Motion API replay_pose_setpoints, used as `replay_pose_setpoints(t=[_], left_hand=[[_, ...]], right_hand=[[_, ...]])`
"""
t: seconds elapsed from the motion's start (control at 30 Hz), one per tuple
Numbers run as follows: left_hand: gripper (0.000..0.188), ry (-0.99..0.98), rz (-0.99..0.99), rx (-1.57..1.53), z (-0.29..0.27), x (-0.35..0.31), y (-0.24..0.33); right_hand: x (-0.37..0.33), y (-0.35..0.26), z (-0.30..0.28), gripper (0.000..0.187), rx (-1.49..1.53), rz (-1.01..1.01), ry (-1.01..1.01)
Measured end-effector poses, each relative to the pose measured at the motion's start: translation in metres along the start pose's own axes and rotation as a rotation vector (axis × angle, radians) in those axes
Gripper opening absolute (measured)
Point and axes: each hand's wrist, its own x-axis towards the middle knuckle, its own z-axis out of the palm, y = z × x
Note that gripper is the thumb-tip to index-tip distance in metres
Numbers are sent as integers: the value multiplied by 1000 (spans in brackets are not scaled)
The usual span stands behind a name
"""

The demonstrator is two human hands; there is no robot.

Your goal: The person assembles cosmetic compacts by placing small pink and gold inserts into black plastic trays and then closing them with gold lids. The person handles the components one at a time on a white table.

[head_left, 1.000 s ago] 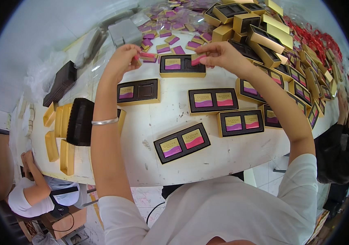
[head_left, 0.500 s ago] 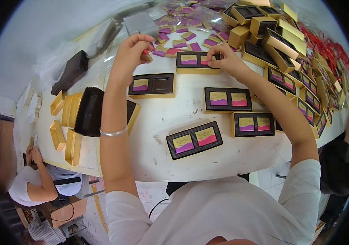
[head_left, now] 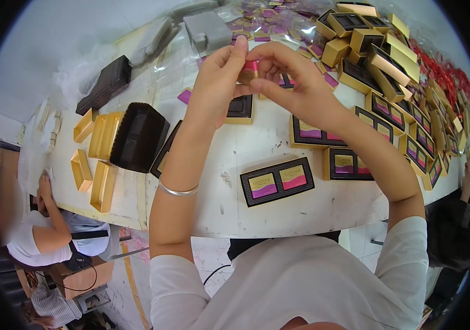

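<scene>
White worktop (head_left: 257, 203) spreads below, crowded with boxes. Raised above it, a small square chocolate (head_left: 250, 71) in a pink and gold wrapper sits pinched between the fingers of the left hand (head_left: 217, 82) and right hand (head_left: 295, 82). Just beneath lies an open black tray in a gold box (head_left: 240, 108); nearer, a filled two-piece box (head_left: 277, 181).

White short-sleeved shirt (head_left: 301, 286); thin silver bangle (head_left: 177, 191) on left wrist.
</scene>
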Motion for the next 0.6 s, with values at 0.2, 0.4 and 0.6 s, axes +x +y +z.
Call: replay_pose_setpoints(t=[0.2,0.4,0.6], left_hand=[[24,-111,8,322,-14,-1,16],[27,-459,-154,282,-63,6,22],[31,-344,-123,623,-67,5,17]], right_hand=[[8,22,-11,30,400,288,121],[14,5,-8,39,-364,-325,-148],[15,2,4,21,-402,-502,-52]])
